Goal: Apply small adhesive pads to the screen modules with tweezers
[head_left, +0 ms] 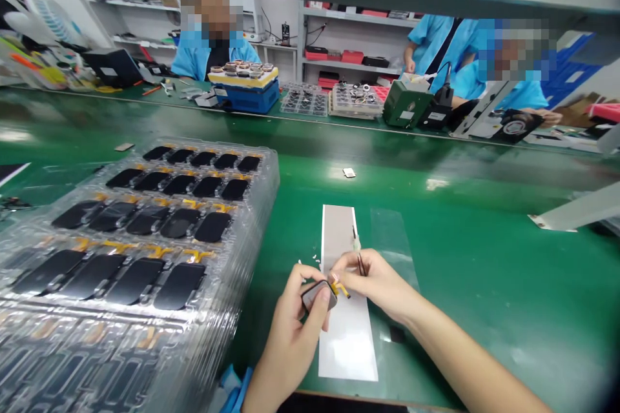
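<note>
My left hand [303,329] is closed around a small display screen [320,295], its thumb pressed on the grey face. From the screen's right edge sticks out an orange flex cable [341,288] with a dark tip. My right hand [375,277] has tweezers [358,248] tucked in its fingers, pointing away from me. Its thumb and index fingertip meet at the base of the cable; whatever is between them is too small to make out. Under both hands lies a long white backing strip [347,355], its far part greyish.
Stacked clear plastic trays [261,206] with rows of black screens fill the left. A clear film [394,239] lies right of the strip, a small white piece [349,173] beyond. A metal post [576,210] stands right. Co-workers in blue sit across the bench behind a blue device [252,98].
</note>
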A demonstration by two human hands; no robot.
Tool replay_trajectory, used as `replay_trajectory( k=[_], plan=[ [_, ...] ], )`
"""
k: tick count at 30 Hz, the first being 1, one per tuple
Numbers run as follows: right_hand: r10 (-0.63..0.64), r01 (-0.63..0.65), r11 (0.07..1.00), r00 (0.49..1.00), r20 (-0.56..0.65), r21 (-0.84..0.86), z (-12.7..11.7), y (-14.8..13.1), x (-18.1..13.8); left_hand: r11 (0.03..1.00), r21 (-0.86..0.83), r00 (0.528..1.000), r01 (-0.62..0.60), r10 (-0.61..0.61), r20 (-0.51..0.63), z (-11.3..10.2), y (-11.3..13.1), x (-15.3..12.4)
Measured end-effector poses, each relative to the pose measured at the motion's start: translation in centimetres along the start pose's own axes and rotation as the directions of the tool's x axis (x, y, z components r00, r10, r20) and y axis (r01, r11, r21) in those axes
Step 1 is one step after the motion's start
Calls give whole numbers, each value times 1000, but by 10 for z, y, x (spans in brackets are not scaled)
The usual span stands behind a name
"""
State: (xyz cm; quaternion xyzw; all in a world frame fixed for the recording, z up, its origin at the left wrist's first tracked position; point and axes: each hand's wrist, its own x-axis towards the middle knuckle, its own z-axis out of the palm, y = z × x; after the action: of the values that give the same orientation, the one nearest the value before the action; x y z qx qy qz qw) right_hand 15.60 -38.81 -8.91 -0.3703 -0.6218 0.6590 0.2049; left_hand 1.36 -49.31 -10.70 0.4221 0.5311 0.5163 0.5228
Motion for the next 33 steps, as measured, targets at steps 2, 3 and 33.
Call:
replay_trajectory(
  k=[2,3,33],
  plan=[
    [44,-45,988,999,16,145,1,0,-8,1000,4,999,10,-10,-36,1,-1,1],
    [66,-69,974,998,21,214,2,0,-11,1000,10,999,6,-6,-36,1,-1,2],
    [-73,76,997,986,-147,15,8,-1,-25,998,56,998,42,-45,42,6,-6,-2]
  ],
)
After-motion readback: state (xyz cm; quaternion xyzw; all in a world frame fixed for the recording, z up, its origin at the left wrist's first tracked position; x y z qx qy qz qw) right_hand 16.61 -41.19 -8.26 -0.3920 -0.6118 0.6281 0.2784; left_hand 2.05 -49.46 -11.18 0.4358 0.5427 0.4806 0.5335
